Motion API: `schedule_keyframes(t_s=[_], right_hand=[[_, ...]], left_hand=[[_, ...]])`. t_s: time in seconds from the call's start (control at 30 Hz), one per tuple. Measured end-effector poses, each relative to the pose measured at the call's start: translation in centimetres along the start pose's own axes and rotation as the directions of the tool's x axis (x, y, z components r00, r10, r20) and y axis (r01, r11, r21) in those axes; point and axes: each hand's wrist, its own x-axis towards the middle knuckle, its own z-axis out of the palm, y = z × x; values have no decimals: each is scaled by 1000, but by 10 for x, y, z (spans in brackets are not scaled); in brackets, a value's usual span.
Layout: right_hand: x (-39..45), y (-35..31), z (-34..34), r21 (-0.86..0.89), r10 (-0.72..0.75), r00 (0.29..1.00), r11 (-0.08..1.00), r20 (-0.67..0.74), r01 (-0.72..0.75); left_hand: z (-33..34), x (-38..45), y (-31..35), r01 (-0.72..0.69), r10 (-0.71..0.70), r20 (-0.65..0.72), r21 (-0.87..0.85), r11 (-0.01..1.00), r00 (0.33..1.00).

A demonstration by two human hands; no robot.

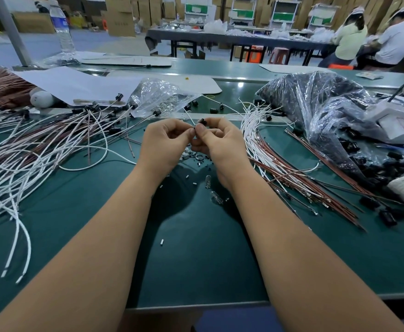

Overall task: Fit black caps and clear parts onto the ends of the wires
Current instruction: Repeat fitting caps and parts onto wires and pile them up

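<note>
Both hands meet above the green table. My right hand pinches a small black cap at its fingertips. My left hand pinches something tiny against the cap; what it is stays hidden by the fingers. A thin white wire runs up and away from the cap. Two clear bulb-like parts lie on the table below my right wrist. Small loose bits lie under the hands.
Capped white and brown wires sprawl at the left. Bare white and brown wires lie at the right. A bag of black caps sits far right, a clear bag behind the hands. Two people work in the background.
</note>
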Motion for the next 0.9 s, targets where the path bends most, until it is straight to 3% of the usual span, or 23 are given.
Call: schedule_keyframes(t_s=[0.2, 0.47, 0.9], right_hand=[[2, -4, -3, 43, -15, 998, 999, -55, 17], [1, -3, -3, -7, 27, 999, 1000, -24, -27], [0, -7, -4, 57, 12, 999, 998, -50, -10]], left_hand=[[1, 2, -3, -5, 5, 3, 45, 999, 1000], [-2, 0, -1, -33, 32, 26, 35, 999, 999], [-2, 0, -4, 16, -16, 18, 25, 1000, 1000]])
